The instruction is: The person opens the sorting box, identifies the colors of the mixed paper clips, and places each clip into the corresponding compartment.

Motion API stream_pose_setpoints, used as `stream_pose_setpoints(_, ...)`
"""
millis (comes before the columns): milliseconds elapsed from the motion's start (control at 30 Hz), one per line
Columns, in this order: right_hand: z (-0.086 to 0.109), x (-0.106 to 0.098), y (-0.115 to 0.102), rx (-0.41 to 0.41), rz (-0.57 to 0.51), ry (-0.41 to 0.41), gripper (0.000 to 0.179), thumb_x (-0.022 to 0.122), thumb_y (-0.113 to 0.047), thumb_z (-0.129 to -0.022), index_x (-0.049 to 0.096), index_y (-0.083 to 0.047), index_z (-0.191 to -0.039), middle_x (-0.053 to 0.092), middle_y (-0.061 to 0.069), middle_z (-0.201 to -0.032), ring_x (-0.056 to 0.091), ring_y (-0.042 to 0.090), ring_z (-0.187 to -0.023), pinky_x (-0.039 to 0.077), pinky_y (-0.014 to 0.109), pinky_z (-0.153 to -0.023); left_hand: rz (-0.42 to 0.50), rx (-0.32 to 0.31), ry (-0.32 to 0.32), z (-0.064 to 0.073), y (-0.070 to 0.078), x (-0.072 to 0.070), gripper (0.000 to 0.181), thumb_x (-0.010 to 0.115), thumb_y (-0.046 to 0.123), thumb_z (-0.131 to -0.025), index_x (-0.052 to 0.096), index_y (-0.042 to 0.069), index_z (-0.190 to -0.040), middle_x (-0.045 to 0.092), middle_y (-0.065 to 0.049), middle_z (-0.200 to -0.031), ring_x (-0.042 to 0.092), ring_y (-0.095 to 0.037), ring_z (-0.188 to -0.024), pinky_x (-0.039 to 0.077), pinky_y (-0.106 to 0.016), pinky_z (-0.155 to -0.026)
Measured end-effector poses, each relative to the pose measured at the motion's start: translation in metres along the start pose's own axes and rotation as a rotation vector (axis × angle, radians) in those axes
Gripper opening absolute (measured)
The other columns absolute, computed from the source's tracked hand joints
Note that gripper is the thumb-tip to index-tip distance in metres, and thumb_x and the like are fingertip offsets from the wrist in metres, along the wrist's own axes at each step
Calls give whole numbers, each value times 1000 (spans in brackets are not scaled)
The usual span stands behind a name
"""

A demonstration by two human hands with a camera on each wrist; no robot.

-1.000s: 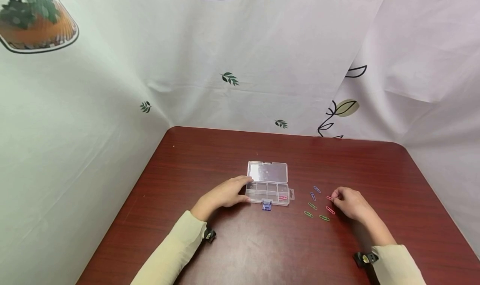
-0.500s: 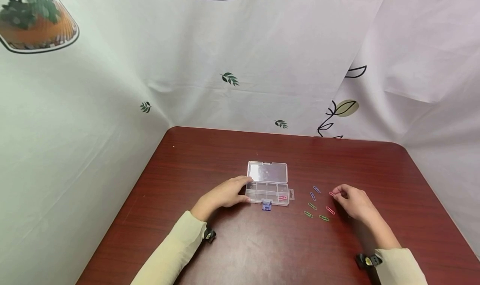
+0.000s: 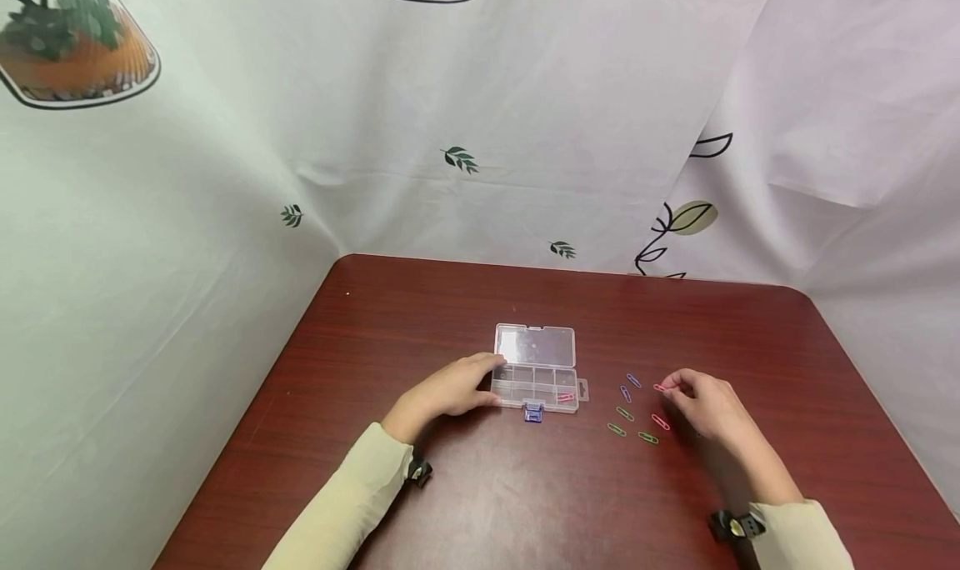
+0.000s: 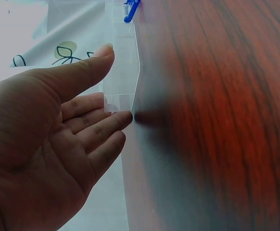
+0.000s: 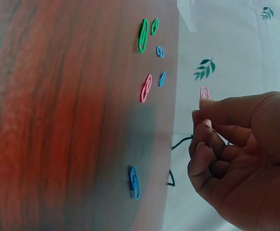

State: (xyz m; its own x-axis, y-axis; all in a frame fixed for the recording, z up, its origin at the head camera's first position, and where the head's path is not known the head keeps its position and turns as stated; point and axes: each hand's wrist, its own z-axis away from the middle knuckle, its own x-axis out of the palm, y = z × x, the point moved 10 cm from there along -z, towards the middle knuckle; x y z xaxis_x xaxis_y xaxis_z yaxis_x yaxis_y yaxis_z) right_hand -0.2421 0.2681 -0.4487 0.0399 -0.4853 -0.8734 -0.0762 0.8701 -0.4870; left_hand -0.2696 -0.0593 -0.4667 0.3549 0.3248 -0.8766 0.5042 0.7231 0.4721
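Your left hand (image 3: 446, 385), fingers loosely extended, rests against the left end of the clear box (image 3: 522, 387), its lid (image 3: 535, 347) laid back. Right of the box, your right hand (image 3: 705, 403) pinches a pink paperclip (image 5: 205, 90); blue clips (image 3: 626, 393), green clips (image 3: 625, 413) and another pink clip (image 3: 660, 422) lie between on the tabletop (image 3: 480, 495).

Passable above flat-lying blue and green looped paper clips (image 3: 648, 437), between right hand (image 3: 708, 405) and transparent plastic compartment box (image 3: 557, 407); blocked at the box's left end by left hand (image 3: 453, 387), farther back by white leaf-printed cloth (image 3: 525, 203).
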Motion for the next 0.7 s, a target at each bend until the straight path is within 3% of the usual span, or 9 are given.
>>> stream_pose_setpoints(700,2,9,-24,-41,-33,-5,4,65,-10,-95,68,-10,-95,67,-1,-85,55,15,-74,44,33,-65,-5,3,4,1,-1,0,64,75,29,-93,49,4,-146,52,-14,-147,50,-29,-136,41,-42,-114)
